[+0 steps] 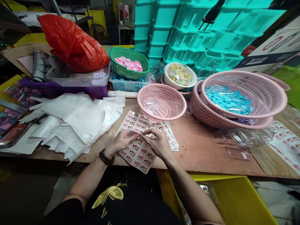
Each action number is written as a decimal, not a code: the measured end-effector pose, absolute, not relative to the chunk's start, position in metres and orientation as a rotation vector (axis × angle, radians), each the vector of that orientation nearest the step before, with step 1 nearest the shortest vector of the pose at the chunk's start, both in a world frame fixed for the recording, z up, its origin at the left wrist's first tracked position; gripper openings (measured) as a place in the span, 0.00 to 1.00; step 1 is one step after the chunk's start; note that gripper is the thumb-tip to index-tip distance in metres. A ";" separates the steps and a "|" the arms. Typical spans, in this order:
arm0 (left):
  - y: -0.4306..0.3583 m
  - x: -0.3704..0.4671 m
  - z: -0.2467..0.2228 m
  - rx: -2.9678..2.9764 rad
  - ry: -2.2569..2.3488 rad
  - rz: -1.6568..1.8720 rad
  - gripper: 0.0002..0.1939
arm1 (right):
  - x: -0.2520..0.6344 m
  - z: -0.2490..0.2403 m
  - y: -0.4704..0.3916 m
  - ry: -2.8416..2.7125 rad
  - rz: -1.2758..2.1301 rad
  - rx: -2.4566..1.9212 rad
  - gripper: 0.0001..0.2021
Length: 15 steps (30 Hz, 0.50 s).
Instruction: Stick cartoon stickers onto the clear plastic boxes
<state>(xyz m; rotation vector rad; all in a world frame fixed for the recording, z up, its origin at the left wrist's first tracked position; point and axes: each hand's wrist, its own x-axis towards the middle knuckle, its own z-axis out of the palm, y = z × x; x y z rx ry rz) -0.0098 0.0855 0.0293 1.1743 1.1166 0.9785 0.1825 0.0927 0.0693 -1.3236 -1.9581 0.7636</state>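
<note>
Over a sheet of cartoon cat stickers (136, 156), my left hand (125, 139) and my right hand (157, 142) meet with their fingertips pinched together. Something small seems to be between them, but I cannot make out what it is. The sticker sheet lies on the wooden table, its lower corner reaching past the front edge. More printed sheets (172, 142) are stacked partly beneath it on the right. Just beyond my hands stands a pink basket (161, 100) with a few clear plastic pieces (153, 106) in it.
White backing papers (77, 118) are heaped at left. Larger pink baskets (269, 103) with blue pieces (231, 100) stand at right, beside clear plastic parts (248, 139). Behind are a green basket (134, 74) of pink pieces, a white bowl (167, 81), a red bag (75, 43) and teal bins (182, 37).
</note>
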 end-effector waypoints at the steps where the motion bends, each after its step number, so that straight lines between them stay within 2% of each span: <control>1: 0.086 -0.009 0.028 1.186 1.138 0.984 0.24 | 0.182 0.066 0.090 -1.959 0.667 -1.309 0.09; 4: 0.089 -0.008 0.022 1.187 1.176 1.016 0.26 | 0.181 0.054 0.085 -2.009 0.356 -1.217 0.06; 6: 0.092 -0.010 0.017 1.191 1.198 1.032 0.28 | 0.181 0.047 0.086 -2.033 0.300 -1.145 0.07; 8: 0.092 -0.013 0.014 1.200 1.225 1.035 0.27 | 0.182 0.044 0.092 -1.992 0.431 -1.137 0.05; 11: 0.092 -0.016 0.012 1.208 1.271 1.016 0.24 | 0.184 0.052 0.103 -1.888 0.730 -1.186 0.12; 15: 0.095 -0.016 0.011 1.194 1.296 1.016 0.28 | 0.187 0.069 0.113 -1.921 0.735 -1.070 0.11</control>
